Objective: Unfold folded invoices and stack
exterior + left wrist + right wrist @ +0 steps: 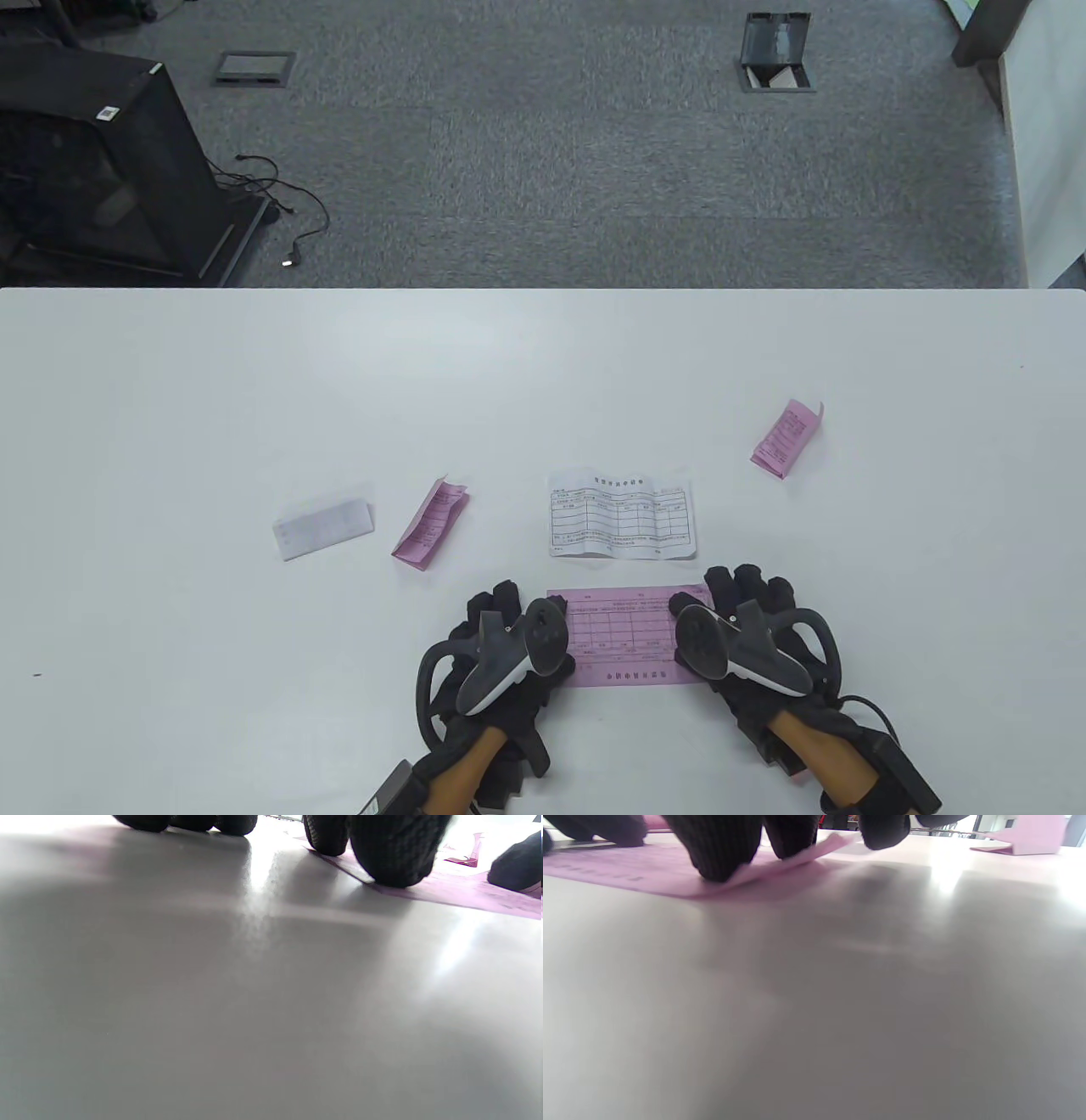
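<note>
Right now your fingertips [721, 853] press flat on the unfolded pink invoice [624, 632]: left hand [501, 654] on its left end, right hand [747, 628] on its right (fingers straight, no pinch). Just beyond it lies the open white invoice [621, 518]. Left of that: a folded pink invoice [430, 523], then a folded white slip [323, 528]. Another folded pink one [786, 438] sits to its far right.

I can't read any text from here. The white invoice [622, 517] carries a printed table and a heading line, the pink invoice [624, 637] a similar grid with a line of characters along its near edge, but all of it is too small. The sticker [108, 112] on the black cabinet [102, 170] is illegible too.
</note>
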